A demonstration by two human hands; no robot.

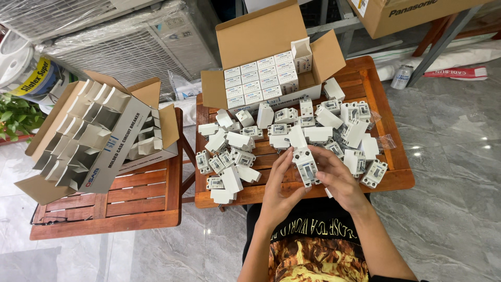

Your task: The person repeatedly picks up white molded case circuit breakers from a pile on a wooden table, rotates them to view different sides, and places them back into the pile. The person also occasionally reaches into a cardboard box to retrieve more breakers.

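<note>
While both hands meet over the near edge of the small wooden table (pixel 389 180), they share one white breaker (pixel 306 166): the left hand (pixel 280 183) cups it from below and the side with curled fingers, and the right hand (pixel 334 175) pinches its right edge between thumb and fingertips. The breaker sits upright between the palms, just above the table's front edge and over the person's lap.

The grip looks light and is spread over two hands, so if either lets go early the part could tip off toward the lap or the stone floor (pixel 449 209). Just beyond the fingers lies a loose heap of breakers and small white cartons (pixel 292 136), some touching, some leaning on each other; a sleeve or wrist sweeping across could knock several over the edge, most likely the breaker (pixel 374 173) resting near the right front corner. Farther back, the open cardboard box (pixel 271 57) holds packed rows of cartons with one standing proud, and a nudge to the heap could shove against it. On the left table, the big box of empty dividers (pixel 88 138) overhangs its edge and looks easy to tip.
</note>
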